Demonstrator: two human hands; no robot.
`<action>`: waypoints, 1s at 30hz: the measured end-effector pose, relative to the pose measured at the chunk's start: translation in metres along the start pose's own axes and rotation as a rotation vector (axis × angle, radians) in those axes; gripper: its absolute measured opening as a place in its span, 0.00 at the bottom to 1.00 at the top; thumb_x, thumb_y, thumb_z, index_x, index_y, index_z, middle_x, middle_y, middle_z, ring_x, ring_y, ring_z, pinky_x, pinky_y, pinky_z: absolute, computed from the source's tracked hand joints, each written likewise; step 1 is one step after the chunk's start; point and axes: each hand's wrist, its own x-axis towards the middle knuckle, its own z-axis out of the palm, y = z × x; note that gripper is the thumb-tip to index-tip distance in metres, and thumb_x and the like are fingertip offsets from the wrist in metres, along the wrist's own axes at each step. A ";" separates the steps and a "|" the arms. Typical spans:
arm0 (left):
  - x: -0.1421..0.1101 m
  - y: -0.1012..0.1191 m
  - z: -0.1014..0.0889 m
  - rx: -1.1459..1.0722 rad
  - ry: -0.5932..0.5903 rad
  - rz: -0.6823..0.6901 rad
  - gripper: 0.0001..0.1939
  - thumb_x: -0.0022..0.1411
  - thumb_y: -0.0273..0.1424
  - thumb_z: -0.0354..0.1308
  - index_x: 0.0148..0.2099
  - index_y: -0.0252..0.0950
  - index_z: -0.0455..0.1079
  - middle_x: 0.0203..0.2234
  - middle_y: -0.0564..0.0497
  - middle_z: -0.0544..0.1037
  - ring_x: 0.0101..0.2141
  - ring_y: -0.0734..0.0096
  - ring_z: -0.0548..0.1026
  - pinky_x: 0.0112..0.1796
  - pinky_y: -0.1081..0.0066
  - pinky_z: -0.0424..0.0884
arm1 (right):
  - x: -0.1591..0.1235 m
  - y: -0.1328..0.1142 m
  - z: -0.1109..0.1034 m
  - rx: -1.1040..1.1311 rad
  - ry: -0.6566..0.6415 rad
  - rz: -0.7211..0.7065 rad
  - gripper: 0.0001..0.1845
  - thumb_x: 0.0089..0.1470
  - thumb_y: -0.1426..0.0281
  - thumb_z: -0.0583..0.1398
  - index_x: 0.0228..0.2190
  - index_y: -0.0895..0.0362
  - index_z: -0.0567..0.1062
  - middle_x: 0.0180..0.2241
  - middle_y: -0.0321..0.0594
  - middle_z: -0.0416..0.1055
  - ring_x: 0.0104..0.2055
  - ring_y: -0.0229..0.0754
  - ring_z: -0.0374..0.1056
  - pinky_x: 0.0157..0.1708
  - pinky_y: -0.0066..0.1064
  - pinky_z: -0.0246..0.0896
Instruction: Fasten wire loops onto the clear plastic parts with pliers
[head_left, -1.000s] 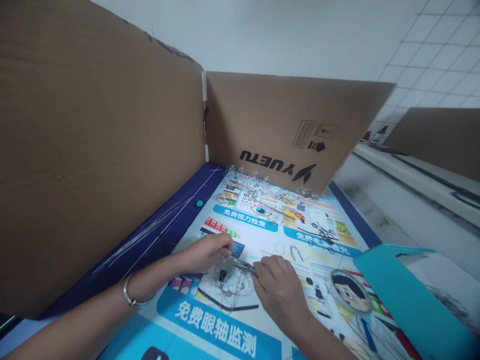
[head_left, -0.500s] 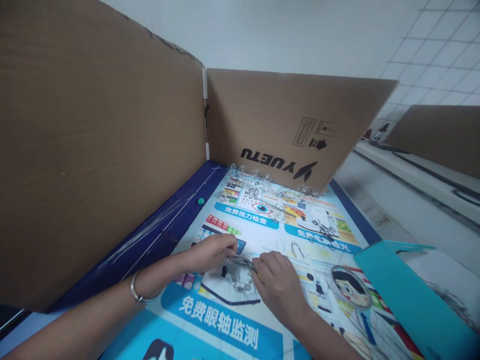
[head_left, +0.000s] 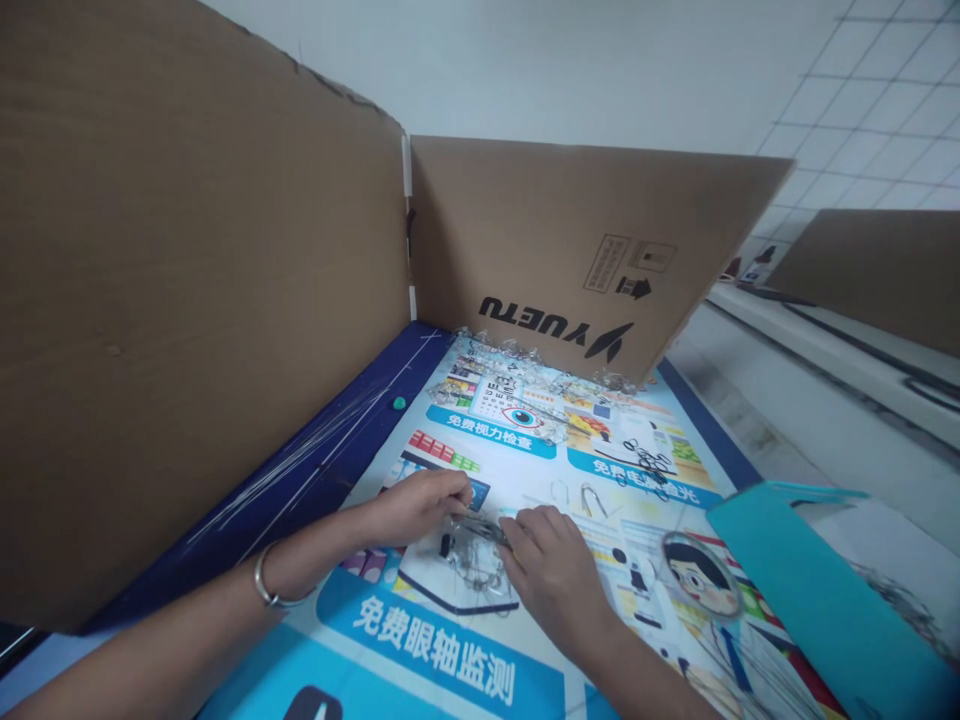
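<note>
My left hand (head_left: 414, 506) and my right hand (head_left: 553, 572) meet over a clear plastic piece with thin metal wire parts (head_left: 472, 552), which lies on a printed poster (head_left: 442, 650). Both hands pinch it, the left from the far left side, the right from the right. A small dark part shows at its left end. My left wrist wears a metal bangle (head_left: 264, 585). What exactly the fingertips grip is too small to make out.
Cardboard walls stand at the left (head_left: 187, 300) and at the back (head_left: 570, 250). Clear plastic scraps (head_left: 517, 385) lie along the back wall, small black rings (head_left: 649, 462) to the right. A teal bag (head_left: 817, 590) and a round lens (head_left: 701, 572) sit at the right.
Both hands have stayed on the clear piece and shifted slightly; the piece has turned a little between the fingers. The view has barely moved.
</note>
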 end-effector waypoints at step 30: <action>0.003 0.003 0.003 -0.154 0.030 -0.019 0.07 0.59 0.23 0.46 0.30 0.34 0.62 0.26 0.54 0.67 0.30 0.75 0.64 0.33 0.75 0.59 | 0.000 0.002 -0.008 0.016 0.024 -0.027 0.09 0.55 0.74 0.53 0.37 0.59 0.71 0.32 0.43 0.67 0.36 0.44 0.59 0.35 0.36 0.53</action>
